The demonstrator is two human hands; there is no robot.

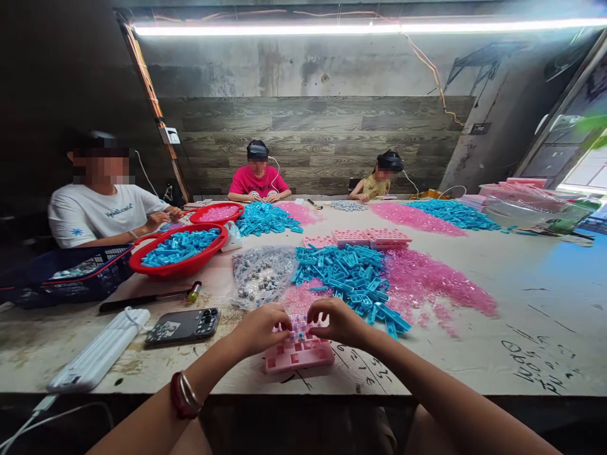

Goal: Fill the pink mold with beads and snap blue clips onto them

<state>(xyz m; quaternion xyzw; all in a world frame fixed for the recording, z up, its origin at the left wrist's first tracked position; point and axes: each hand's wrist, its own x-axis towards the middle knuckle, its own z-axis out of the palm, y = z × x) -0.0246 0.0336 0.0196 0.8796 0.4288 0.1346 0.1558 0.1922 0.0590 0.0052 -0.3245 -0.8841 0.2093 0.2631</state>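
A pink tray (300, 360) with rows of square slots lies at the table's near edge in front of me. Small clear and bluish pieces (298, 326) sit in its far rows, while the slots nearest me show nothing in them. At the tray's left side, my left hand (266, 327) is curled, its fingertips pressed together over the pieces. Opposite it, my right hand (337, 321) bends in from the right with thumb and fingers closed at the same rows. Whatever is between the fingertips is too small to make out.
Beyond the tray lie heaped blue plastic parts (351, 275), pink translucent bits (436, 284) and a clear bag of small metallic parts (263, 275). A phone (183, 325), power bank (99, 351), hammer (152, 298) and red basin (177, 268) stand left. Three people sit around the table.
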